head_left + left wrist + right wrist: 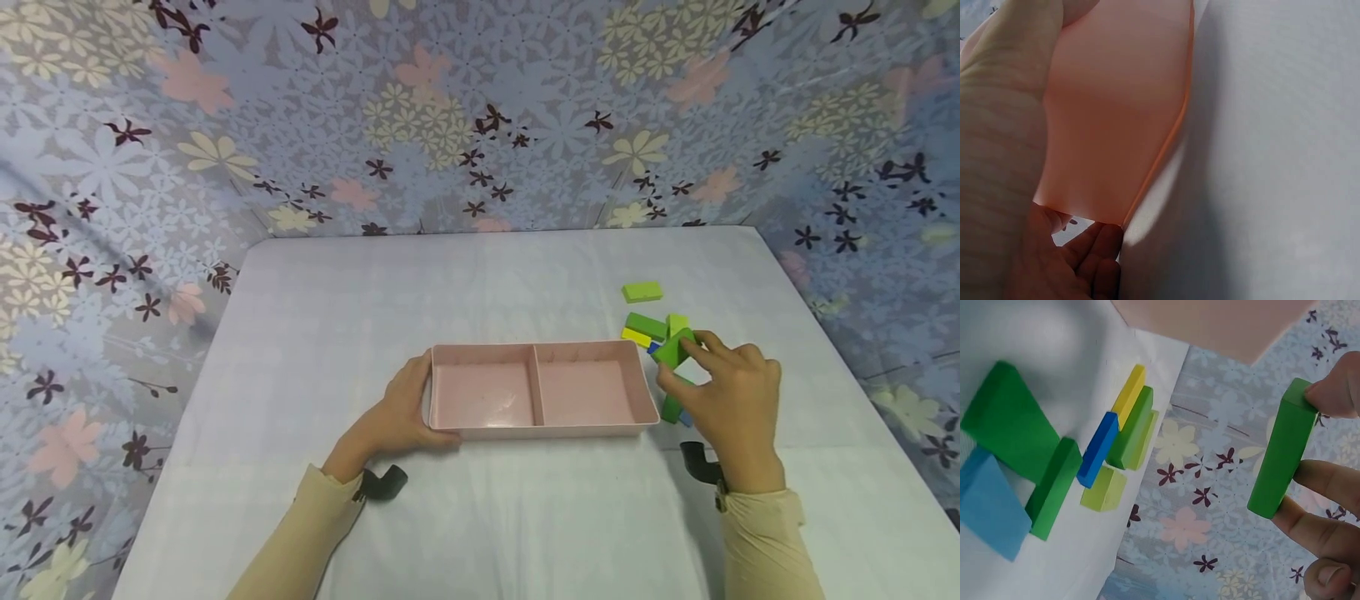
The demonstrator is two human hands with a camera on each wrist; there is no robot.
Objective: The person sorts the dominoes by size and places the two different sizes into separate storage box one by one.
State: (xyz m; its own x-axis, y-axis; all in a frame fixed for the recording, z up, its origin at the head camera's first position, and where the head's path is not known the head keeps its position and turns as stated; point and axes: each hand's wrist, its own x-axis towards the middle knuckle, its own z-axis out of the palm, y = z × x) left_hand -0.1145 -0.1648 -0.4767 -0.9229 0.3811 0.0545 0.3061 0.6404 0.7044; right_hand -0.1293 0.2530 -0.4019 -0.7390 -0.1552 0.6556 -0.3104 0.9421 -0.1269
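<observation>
Head view shows the right hand [727, 392] with thumb and fingertips clamped on a green block [674, 348], held just beyond the right end of a pink tray [585, 400], near the loose blocks [647, 326] on the white table [525, 517]. The left hand [408, 412] is clamped round the tray's left end. The step in hand looks like moving that one block; done well, it would call for a light, even pinch, enough height that the neighbours (most lie crowded together) are not nudged, and a firm left hand so the tray cannot slide. Counted: one tray with two compartments and one divider [537, 387]; one block held; and, by the right wrist view, apparently eight more on the table: two dark green blocks [1010, 419], one mid-green block [1132, 432], two lime blocks [1099, 489], one yellow block [1129, 397], one dark blue block [1097, 450] and one light blue block [991, 509].
</observation>
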